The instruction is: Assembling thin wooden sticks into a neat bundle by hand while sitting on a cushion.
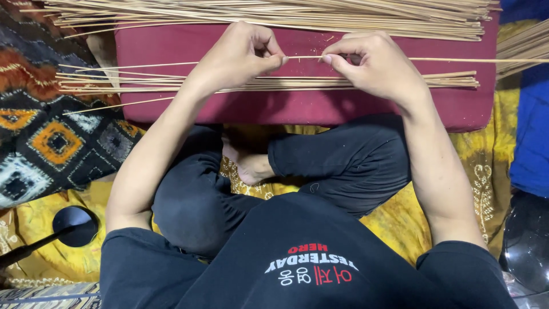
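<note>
The left hand [240,54] and right hand [374,63] are each pinching one thin stick [457,59], fingers closed on it, above the maroon cushion [297,109]. Keeping it level and taut is probably helping; the grip points are partly hidden.

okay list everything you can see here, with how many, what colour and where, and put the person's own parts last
thin stick: one, pale tan, pinched between both hands
loose sticks: many, pale tan, lying flat on the cushion under the hands
stick bundle: many, pale tan, along the cushion's far edge
cushion: one, maroon, in front of the crossed legs
patterned cloth: one, black, orange and white, at left
yellow cloth: one, yellow, under the legs
left hand: pinching the thin stick
right hand: pinching the thin stick
</note>
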